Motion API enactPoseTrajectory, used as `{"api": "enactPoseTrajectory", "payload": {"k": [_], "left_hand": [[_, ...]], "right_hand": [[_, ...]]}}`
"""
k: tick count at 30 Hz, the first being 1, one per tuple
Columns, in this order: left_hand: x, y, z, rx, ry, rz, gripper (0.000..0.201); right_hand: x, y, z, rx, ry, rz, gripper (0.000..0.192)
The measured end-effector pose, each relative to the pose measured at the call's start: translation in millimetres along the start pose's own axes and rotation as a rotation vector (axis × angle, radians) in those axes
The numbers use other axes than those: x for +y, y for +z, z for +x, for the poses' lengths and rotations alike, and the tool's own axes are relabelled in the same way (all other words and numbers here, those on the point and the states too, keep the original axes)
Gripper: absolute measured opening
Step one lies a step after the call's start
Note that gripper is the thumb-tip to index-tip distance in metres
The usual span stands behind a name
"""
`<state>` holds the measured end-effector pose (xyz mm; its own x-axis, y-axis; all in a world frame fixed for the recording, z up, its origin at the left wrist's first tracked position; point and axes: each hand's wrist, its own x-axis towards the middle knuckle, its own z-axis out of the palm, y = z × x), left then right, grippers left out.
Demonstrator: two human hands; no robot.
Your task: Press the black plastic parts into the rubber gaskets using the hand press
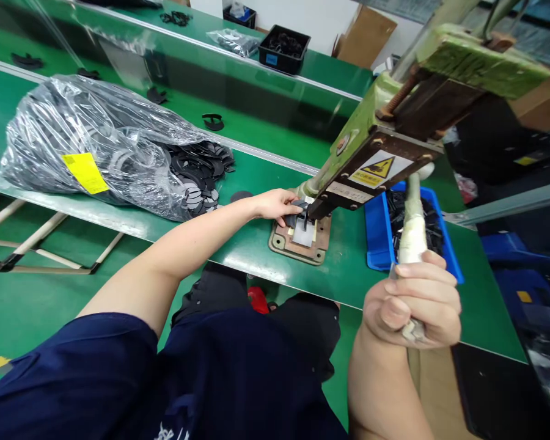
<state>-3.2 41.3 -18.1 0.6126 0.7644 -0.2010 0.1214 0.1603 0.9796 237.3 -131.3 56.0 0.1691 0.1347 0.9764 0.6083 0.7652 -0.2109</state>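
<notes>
A green hand-lever press [348, 153] stands on the bench, with a warning label on its dark front. On its base plate [299, 249], under the ram, sits a small black curved plastic part [295, 215]. My left hand [275, 205] pinches that part between thumb and fingers, close to the ram's lower end. My right hand [415, 302] is wrapped round the press lever [412, 226], whose grip is bound in pale tape. Left of the press, a clear plastic bag [96, 140] lies with its mouth towards my left arm, and black curved parts [199, 177] spill out of it.
Behind the lever stands a blue bin [378, 244] of black pieces. A conveyor belt [256, 137] runs behind the bench, carrying scattered black parts. A black crate [283, 52] stands beyond it. At the lower left is a pipe frame [41, 235].
</notes>
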Motion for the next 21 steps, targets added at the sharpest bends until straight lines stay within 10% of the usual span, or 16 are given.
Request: {"api": "enactPoseTrajectory", "payload": {"k": [21], "left_hand": [[15, 7.9, 2, 0.055, -0.251, 0.109, 0.028]], "right_hand": [[0, 8, 0, 0.046, -0.041, 0.129, 0.027]]}}
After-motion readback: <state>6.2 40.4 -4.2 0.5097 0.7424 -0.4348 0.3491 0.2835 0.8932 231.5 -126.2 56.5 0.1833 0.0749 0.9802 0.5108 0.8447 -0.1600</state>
